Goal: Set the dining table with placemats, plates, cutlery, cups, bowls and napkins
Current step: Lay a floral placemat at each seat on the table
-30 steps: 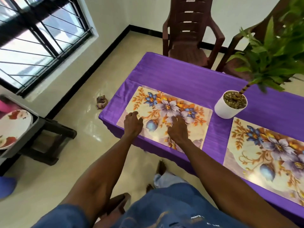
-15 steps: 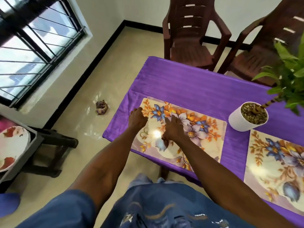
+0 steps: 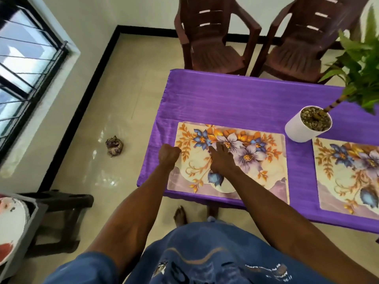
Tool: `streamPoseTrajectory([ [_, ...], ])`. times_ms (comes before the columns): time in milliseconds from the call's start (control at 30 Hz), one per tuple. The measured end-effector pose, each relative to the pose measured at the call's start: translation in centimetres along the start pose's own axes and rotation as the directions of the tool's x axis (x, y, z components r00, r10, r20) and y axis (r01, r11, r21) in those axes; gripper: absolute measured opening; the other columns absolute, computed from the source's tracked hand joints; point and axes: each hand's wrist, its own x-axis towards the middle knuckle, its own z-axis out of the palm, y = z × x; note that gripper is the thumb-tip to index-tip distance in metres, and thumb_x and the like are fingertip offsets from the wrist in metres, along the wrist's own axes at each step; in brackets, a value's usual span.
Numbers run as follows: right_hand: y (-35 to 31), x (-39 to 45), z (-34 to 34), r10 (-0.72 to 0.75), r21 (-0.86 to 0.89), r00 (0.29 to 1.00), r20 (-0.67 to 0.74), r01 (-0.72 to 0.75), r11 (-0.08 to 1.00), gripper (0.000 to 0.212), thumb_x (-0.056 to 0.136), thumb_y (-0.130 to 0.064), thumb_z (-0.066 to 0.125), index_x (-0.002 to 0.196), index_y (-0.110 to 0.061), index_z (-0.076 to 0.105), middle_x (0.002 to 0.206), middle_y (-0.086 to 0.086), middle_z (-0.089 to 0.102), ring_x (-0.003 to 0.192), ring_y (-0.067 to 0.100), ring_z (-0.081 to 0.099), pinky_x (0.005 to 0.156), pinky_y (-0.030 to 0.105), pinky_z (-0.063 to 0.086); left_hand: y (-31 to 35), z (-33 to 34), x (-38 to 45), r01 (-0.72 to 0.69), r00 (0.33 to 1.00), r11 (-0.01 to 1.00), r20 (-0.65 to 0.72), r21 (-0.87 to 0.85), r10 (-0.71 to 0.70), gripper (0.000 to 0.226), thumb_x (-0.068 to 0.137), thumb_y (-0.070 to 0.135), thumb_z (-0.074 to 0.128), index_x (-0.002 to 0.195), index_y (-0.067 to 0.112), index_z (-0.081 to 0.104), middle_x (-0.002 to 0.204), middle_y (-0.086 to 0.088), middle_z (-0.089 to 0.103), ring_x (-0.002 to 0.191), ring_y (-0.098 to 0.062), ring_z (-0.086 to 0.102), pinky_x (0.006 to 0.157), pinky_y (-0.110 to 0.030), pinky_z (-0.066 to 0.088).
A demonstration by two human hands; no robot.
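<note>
Placemats lie on the purple-covered tabletop (image 3: 235,99): the near placemat (image 3: 256,175), printed with blue, lilac and orange flowers, sits flat at the tabletop's left end, its lower edge close to the tabletop's near edge, and the second placemat (image 3: 348,175), to the right of the first, is cut off by the right border. A white plant pot (image 3: 303,130) stands on the cloth just beyond the gap between the two mats, its leaves partly running past the border. The right hand (image 3: 220,158) rests palm down on the near placemat's left half with fingers straight and close together, covering part of the print. The left hand (image 3: 169,153) sits at that mat's left edge with fingers curled under; its fingertips are hidden, so whether they pinch the mat's edge cannot be told. Left of the near placemat, across the glossy cream floor (image 3: 123,119), a crumpled scrap (image 3: 114,146) lies too small to identify. Further left, at the lower corner, a plate (image 3: 12,220) with red markings is cut off on a grey tray (image 3: 26,228) over a dark stool (image 3: 67,203). Beyond the tabletop stand two brown plastic chairs (image 3: 215,37), their backs cropped, against a white wall with a black skirting. A barred window (image 3: 24,68) fills the upper left.
</note>
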Motion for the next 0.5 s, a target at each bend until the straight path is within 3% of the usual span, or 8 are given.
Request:
streamPoseTrajectory([
  [100, 0.0, -0.2, 0.1, 0.001, 0.003, 1.0, -0.006, -0.001, 1.0, 0.093, 0.076, -0.014, 0.073, 0.153, -0.021, 0.022, 0.162, 0.012, 0.007, 0.149, 0.033, 0.006, 0.114, 0.052, 0.026, -0.4, -0.1, -1.1, -0.138, 0.989, 0.987, -0.04, 0.085, 0.142, 0.012, 0.084, 0.014, 0.066, 0.087, 0.003, 0.063, 0.091, -0.012, 0.069, 0.083, -0.026, 0.065, 0.061, -0.031, 0.045],
  [200, 0.3, -0.6, 0.2, -0.001, 0.013, 0.999, -0.043, 0.002, 1.0, 0.09, 0.076, -0.013, 0.073, 0.152, -0.02, 0.026, 0.161, 0.013, 0.012, 0.149, 0.033, 0.01, 0.111, 0.05, 0.032, -0.6, 0.7, -3.5, -0.296, 0.952, 0.95, -0.045, 0.096, 0.302, 0.018, 0.094, 0.02, 0.058, 0.107, 0.009, 0.056, 0.099, -0.005, 0.064, 0.087, -0.021, 0.06, 0.065, -0.03, 0.041],
  [333, 0.4, -1.6, 0.5, 0.094, 0.071, 0.991, -0.097, -0.087, 0.994, 0.084, 0.08, -0.014, 0.068, 0.152, -0.013, 0.023, 0.161, 0.015, 0.013, 0.148, 0.033, 0.014, 0.111, 0.049, 0.031, -0.9, 1.0, -5.1, -0.428, 0.9, 0.903, 0.108, 0.042, 0.422, 0.037, 0.099, 0.028, 0.053, 0.132, 0.013, 0.044, 0.117, -0.004, 0.062, 0.098, -0.021, 0.06, 0.075, -0.032, 0.044],
  [500, 0.9, -3.0, 1.3, 0.245, 0.149, 0.96, -0.137, -0.224, 0.963, 0.087, 0.084, -0.032, 0.071, 0.152, -0.012, 0.021, 0.161, 0.012, 0.013, 0.146, 0.033, 0.014, 0.113, 0.051, 0.027, -1.1, -0.9, -3.8, -0.29, 0.901, 0.939, 0.279, -0.186, 0.333, 0.033, 0.096, 0.019, 0.061, 0.129, 0.015, 0.058, 0.122, -0.003, 0.066, 0.109, -0.021, 0.063, 0.084, -0.032, 0.049],
])
